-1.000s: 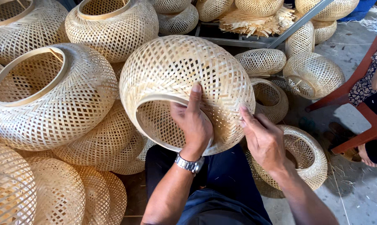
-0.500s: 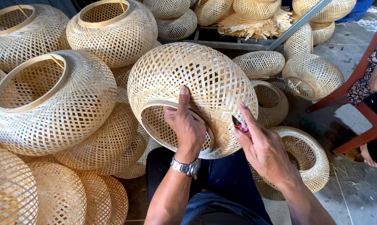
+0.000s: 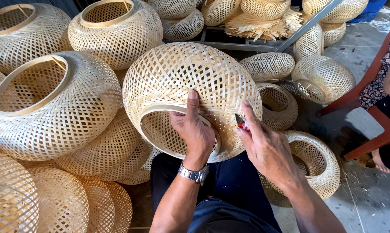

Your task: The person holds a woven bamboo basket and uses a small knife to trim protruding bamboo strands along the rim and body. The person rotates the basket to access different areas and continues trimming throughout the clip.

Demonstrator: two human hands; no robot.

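A heap of woven bamboo baskets [image 3: 52, 108] is filling the left of the floor, round and pale, each with a hooped mouth; more of them are lying behind on a metal rack [image 3: 229, 39] beside a bundle of loose strips [image 3: 264, 23]; a red chair [image 3: 367, 108] is standing at the right edge, with another person's patterned sleeve [image 3: 389, 69] over it.

The basket being worked [image 3: 182, 77] is resting on the seated person's lap, tilted so that its hooped opening is facing down toward them, just beside the big open-mouthed one on the left; another basket [image 3: 320, 168] is lying on the floor by the right knee.

The left hand [image 3: 194, 129] is gripping the rim, fingers curled inside the opening and thumb stretched up flat on the weave; a steel watch [image 3: 195, 174] is sitting on that wrist; the right hand [image 3: 261, 144] is closing around a small red-handled tool [image 3: 242, 124], forefinger laid along it, its tip touching the basket's lower right side.
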